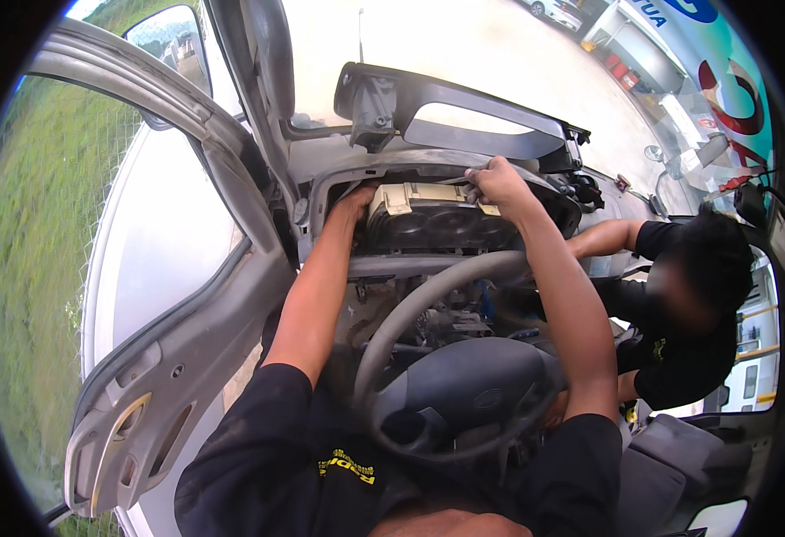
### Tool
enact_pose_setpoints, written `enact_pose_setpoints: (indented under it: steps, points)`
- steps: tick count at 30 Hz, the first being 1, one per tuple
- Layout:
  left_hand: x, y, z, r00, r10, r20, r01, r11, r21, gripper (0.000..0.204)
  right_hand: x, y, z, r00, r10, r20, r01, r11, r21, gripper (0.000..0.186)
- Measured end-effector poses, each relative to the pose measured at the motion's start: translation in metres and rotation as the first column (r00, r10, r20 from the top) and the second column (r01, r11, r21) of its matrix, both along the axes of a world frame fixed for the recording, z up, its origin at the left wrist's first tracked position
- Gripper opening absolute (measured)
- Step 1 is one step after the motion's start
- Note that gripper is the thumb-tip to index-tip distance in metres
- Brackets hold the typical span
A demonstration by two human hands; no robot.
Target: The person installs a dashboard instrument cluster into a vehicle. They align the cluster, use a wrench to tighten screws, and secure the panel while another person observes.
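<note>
Black shirt (258, 447): nearest, before the steering wheel (464, 380).
Instrument cluster (441, 230): far, inside the dashboard surround (428, 164); probably light, stiff, easily scratched; best held by both ends.
Left hand (355, 206): at its left end; fingers hidden, cannot tell grip.
Right hand (502, 190): fingers curled at its top edge; pinch unclear.

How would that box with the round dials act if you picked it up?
The dial box would probably stay stiff, because its cream casing looks like moulded plastic. That plastic look also suggests it's light for its size. Its dark front looks shiny, so it might scratch easily.
</note>
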State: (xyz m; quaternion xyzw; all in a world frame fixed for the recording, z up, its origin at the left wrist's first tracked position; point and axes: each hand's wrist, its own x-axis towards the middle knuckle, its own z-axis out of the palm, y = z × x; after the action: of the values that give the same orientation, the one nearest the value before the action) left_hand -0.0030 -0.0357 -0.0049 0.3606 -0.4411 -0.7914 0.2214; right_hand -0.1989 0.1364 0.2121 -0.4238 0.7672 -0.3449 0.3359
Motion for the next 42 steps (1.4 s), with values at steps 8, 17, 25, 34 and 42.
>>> enact_pose_setpoints:
  steps: [8,17,25,34,42]
  points:
    - [0.000,0.004,0.004,1.000,-0.001,-0.008,0.001,1.000,-0.010,0.042,0.015,-0.002,0.011,0.994,-0.009,-0.105,0.017,0.997,0.073,0.023]
    - [-0.003,0.010,0.010,1.000,-0.027,-0.013,0.027,1.000,-0.004,0.042,-0.001,-0.010,-0.001,0.948,0.009,-0.318,0.020,0.996,0.089,0.019]
    - [0.003,0.015,0.008,1.000,-0.013,-0.020,0.013,1.000,0.001,0.041,0.033,0.000,0.011,0.798,0.108,-0.594,-0.145,0.989,-0.016,0.022]
    - [0.000,0.009,-0.007,0.996,0.019,-0.092,-0.008,0.992,0.123,0.033,0.075,-0.004,0.028,0.775,0.288,-0.562,-0.369,0.929,-0.034,0.024]
    - [-0.010,-0.011,-0.049,0.989,0.069,-0.130,-0.064,0.997,0.045,0.041,0.083,-0.014,0.013,0.564,0.410,-0.717,-0.620,0.784,-0.039,0.015]
